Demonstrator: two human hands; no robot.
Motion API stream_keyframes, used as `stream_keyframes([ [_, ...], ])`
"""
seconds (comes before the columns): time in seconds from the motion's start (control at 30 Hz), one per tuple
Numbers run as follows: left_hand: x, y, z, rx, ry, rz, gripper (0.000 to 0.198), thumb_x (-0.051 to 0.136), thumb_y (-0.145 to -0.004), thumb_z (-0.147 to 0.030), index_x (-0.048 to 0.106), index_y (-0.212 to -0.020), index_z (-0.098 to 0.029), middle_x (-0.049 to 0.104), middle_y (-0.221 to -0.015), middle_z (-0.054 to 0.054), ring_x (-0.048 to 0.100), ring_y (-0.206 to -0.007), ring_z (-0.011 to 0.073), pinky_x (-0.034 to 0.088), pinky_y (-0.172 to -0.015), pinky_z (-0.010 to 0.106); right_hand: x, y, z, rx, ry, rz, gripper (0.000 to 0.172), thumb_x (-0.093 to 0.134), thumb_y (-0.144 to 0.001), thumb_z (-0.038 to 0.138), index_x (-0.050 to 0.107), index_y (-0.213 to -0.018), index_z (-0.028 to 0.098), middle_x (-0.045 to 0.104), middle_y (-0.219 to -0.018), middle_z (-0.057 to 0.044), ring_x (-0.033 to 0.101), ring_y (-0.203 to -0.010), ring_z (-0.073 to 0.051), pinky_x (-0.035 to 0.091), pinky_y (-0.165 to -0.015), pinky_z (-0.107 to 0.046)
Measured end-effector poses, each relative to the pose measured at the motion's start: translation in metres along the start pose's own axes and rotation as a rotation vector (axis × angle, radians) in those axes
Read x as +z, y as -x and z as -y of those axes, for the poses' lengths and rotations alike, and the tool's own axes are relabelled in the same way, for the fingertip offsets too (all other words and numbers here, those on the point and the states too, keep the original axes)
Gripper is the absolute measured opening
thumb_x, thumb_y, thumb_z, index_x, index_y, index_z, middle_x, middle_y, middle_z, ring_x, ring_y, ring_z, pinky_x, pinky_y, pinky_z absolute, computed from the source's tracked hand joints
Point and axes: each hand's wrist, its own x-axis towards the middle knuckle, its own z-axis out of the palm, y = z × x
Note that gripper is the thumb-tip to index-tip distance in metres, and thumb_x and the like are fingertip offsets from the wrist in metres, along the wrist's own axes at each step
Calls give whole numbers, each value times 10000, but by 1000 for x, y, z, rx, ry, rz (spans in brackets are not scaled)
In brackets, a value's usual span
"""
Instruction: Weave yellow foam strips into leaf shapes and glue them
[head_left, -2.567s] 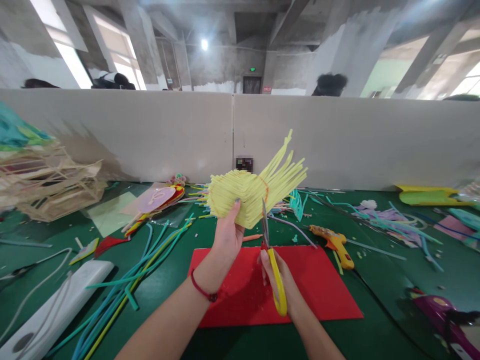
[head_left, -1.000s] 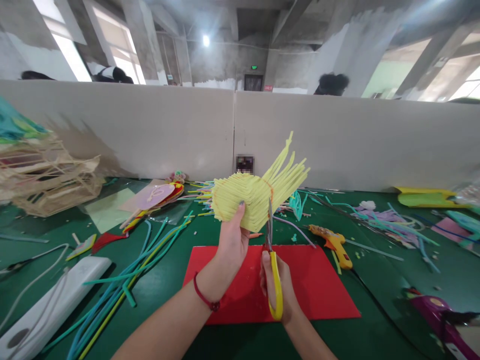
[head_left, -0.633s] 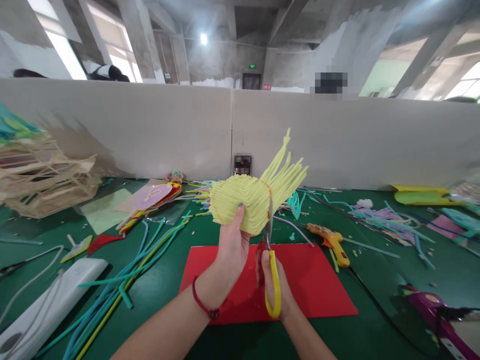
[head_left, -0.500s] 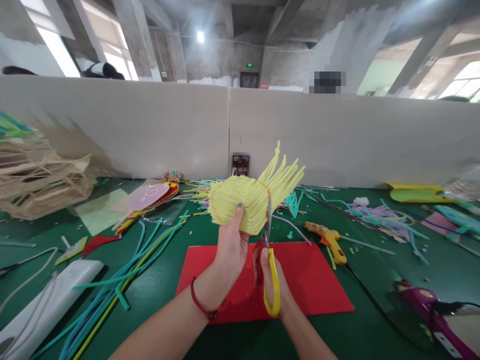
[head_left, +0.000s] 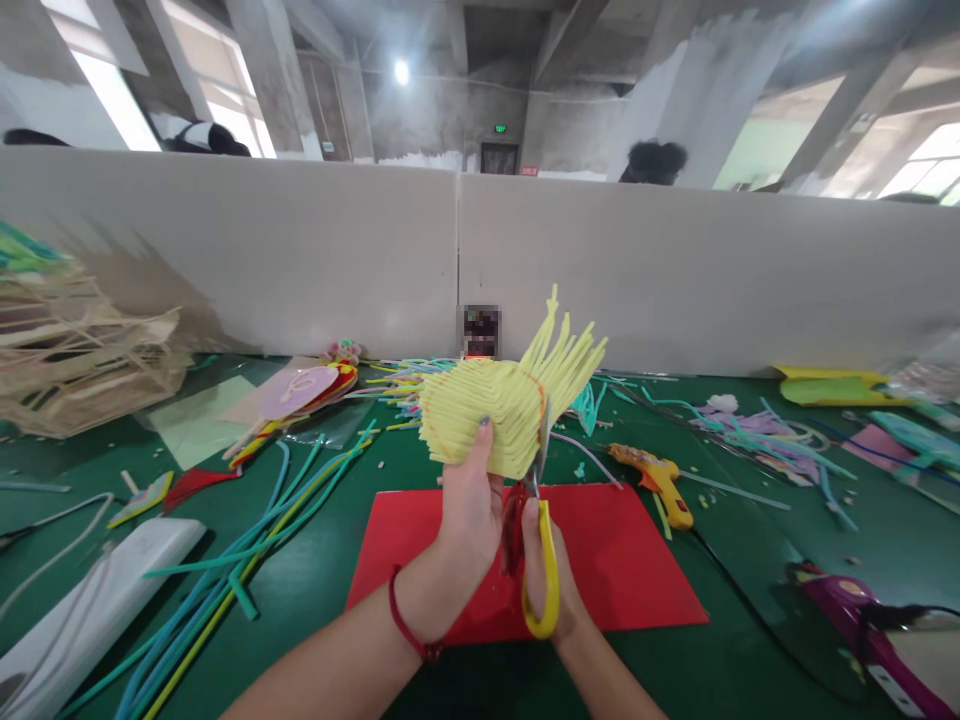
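Head view: the left hand pinches the yellow piece, fingertips hidden behind it, above the red sheet's far edge. The right hand grips the scissors, blades partly hidden at the piece. Toward the desk's near corners, a white bar and purple tool run out of view.
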Motion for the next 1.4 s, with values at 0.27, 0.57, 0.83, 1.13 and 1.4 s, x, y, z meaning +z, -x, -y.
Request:
stream_keyframes([
  [0.27, -2, 3, 4, -38, 27, -12, 390, 654, -816, -147, 604, -1196, -219, 656, -1205, 57, 657, -1024, 201, 545, -889, 293, 4, 5, -1, 7, 40, 1, 641, 291, -787, 800, 437, -594, 206, 456, -422, 18, 452, -402, -112, 358, -400, -232],
  [0.57, -1, 2, 4, -47, 73, -16, 391, 651, -805, -109, 607, -1185, -187, 678, -1156, 77, 661, -1021, 214, 541, -909, 331, 2, 5, -3, -4, 81, -13, 618, 286, -817, 768, 428, -586, 213, 446, -402, 24, 441, -376, -109, 341, -387, -232],
  [0.83, 2, -1, 3, -67, 87, -55, 356, 626, -818, -74, 620, -1158, -181, 700, -1102, 68, 691, -918, 184, 559, -870, 310, 5, 3, -1, 40, 39, -20, 635, 314, -774, 805, 418, -576, 210, 420, -406, 37, 424, -367, -98, 336, -370, -224],
  [1.13, 1, 2, 2, -62, 55, -71, 371, 650, -811, -97, 624, -1160, -221, 698, -1118, 35, 686, -928, 166, 555, -830, 254, 8, 1, -16, 152, -124, -44, 586, 442, -724, 798, 388, -625, 222, 347, -383, 89, 314, -295, -69, 246, -290, -193],
  [1.4, -2, -4, 5, -28, 47, -42, 389, 671, -786, -92, 627, -1157, -196, 680, -1158, 52, 679, -951, 174, 555, -850, 265, 5, -4, -8, 114, -134, -5, 637, 397, -701, 837, 410, -629, 204, 378, -452, 72, 345, -378, -62, 289, -345, -182],
])
